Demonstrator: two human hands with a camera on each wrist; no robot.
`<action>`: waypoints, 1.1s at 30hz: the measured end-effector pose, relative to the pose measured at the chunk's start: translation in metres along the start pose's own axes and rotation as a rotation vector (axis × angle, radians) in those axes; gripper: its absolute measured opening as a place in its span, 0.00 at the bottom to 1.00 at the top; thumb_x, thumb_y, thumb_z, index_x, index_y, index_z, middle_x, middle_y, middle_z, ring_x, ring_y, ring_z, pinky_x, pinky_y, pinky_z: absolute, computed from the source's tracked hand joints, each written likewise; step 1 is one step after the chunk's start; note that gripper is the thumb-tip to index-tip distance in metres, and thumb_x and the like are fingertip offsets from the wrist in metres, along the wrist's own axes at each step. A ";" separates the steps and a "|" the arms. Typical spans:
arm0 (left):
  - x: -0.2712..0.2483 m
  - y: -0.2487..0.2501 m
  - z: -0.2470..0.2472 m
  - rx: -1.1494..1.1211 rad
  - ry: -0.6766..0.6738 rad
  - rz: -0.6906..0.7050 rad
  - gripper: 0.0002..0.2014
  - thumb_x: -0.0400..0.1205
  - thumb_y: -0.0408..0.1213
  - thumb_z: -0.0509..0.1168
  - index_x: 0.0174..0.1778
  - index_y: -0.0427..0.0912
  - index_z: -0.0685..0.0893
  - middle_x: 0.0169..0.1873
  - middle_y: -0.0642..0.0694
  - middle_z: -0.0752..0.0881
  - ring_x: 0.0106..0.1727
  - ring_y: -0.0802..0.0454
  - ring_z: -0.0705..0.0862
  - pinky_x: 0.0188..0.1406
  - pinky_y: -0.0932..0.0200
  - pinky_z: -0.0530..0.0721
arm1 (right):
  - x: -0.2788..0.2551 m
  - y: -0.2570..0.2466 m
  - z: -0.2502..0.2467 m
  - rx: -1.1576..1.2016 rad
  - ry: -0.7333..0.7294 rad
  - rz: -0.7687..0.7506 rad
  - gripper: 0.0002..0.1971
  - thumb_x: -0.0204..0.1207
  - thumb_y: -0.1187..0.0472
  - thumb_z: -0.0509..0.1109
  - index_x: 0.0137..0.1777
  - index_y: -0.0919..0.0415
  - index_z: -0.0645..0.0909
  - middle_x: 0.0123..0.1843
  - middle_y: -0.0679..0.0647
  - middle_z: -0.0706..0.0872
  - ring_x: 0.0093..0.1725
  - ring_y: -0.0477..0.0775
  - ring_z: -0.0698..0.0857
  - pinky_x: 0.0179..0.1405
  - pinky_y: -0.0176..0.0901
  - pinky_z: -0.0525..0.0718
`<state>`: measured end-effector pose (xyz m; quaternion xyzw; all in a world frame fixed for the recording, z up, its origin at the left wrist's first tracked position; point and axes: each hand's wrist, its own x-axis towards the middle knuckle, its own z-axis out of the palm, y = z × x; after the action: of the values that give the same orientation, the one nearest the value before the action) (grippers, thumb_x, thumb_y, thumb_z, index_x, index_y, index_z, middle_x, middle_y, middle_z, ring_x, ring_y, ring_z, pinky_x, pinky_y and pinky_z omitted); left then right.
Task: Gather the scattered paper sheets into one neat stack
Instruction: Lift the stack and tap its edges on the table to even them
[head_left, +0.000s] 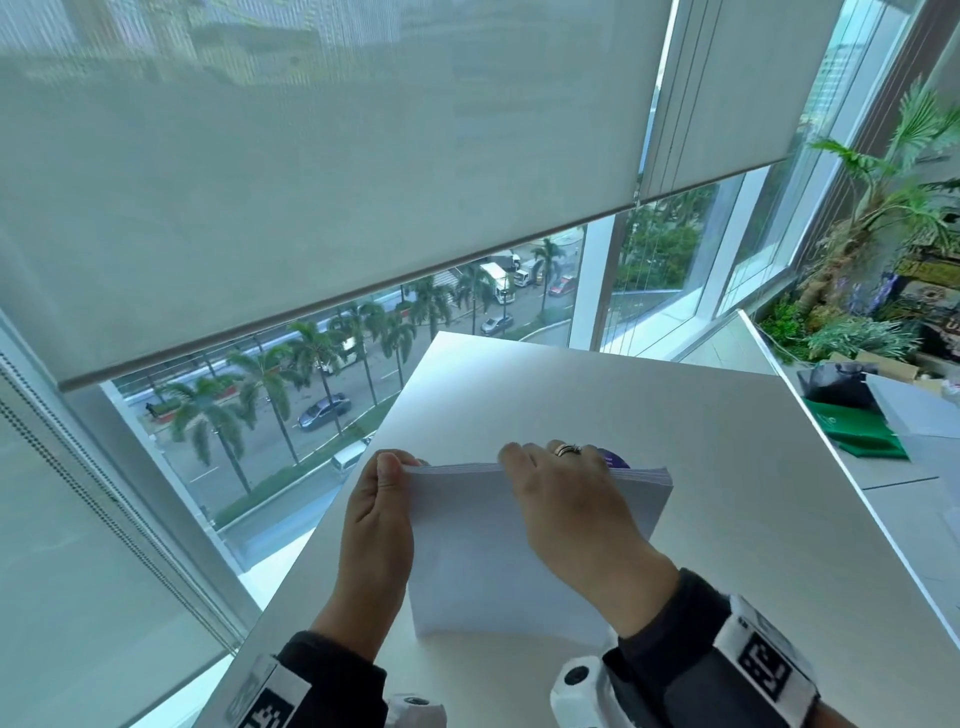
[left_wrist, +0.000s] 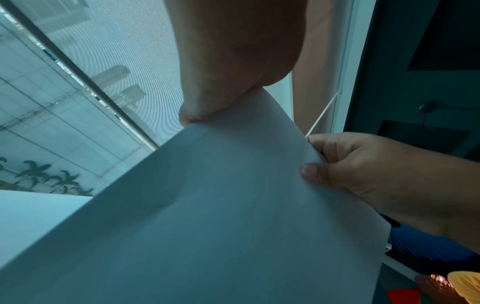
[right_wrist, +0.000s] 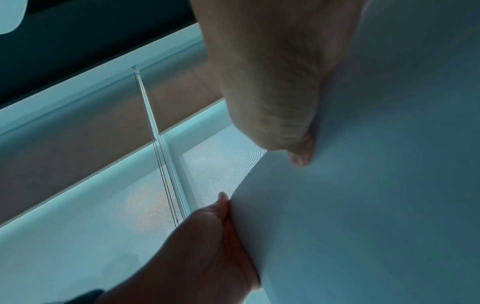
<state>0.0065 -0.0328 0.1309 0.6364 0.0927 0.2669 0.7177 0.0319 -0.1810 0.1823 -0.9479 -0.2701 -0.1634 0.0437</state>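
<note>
A thick stack of white paper sheets (head_left: 467, 551) stands nearly upright, its lower edge towards the white table (head_left: 675, 415), its top edges roughly level. My left hand (head_left: 379, 509) pinches its upper left corner, thumb on the near face. My right hand (head_left: 561, 499), wearing a ring, grips the top edge near the middle, fingers curled over the back. In the left wrist view the paper stack (left_wrist: 207, 205) fills the frame between my left hand (left_wrist: 233, 72) and right hand (left_wrist: 363, 168). In the right wrist view the paper stack (right_wrist: 363, 205) is held by my right hand (right_wrist: 272, 82) and left hand (right_wrist: 202, 246).
A purple item (head_left: 613, 460) peeks out behind the stack. A green cloth (head_left: 852, 431), a dark bag (head_left: 836, 384) and grey sheets lie on the surface to the right, with plants (head_left: 883, 208) beyond. A window with roller blinds (head_left: 311, 182) lies just past the table's left and far edges.
</note>
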 end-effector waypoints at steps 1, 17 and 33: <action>0.001 -0.001 -0.001 -0.003 0.016 -0.009 0.19 0.88 0.40 0.48 0.34 0.44 0.77 0.27 0.56 0.83 0.25 0.68 0.78 0.26 0.76 0.74 | -0.001 0.001 0.005 -0.030 -0.020 -0.015 0.15 0.43 0.69 0.73 0.30 0.55 0.79 0.19 0.49 0.79 0.19 0.52 0.80 0.19 0.41 0.71; 0.002 -0.048 -0.049 -0.152 -0.084 -0.344 0.51 0.63 0.63 0.69 0.81 0.57 0.53 0.72 0.55 0.74 0.74 0.57 0.70 0.77 0.52 0.60 | -0.031 0.111 0.021 1.128 0.254 0.657 0.04 0.71 0.67 0.65 0.44 0.67 0.75 0.39 0.61 0.81 0.39 0.55 0.77 0.42 0.47 0.75; 0.001 -0.069 -0.031 0.157 -0.085 -0.157 0.14 0.80 0.21 0.62 0.42 0.47 0.83 0.29 0.64 0.91 0.32 0.71 0.87 0.35 0.75 0.84 | -0.061 0.106 0.091 1.439 0.137 0.657 0.21 0.80 0.78 0.56 0.59 0.52 0.76 0.54 0.51 0.85 0.52 0.45 0.83 0.51 0.36 0.77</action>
<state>0.0108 -0.0085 0.0588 0.6923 0.1324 0.1748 0.6875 0.0652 -0.2856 0.0765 -0.7059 -0.0125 0.0148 0.7080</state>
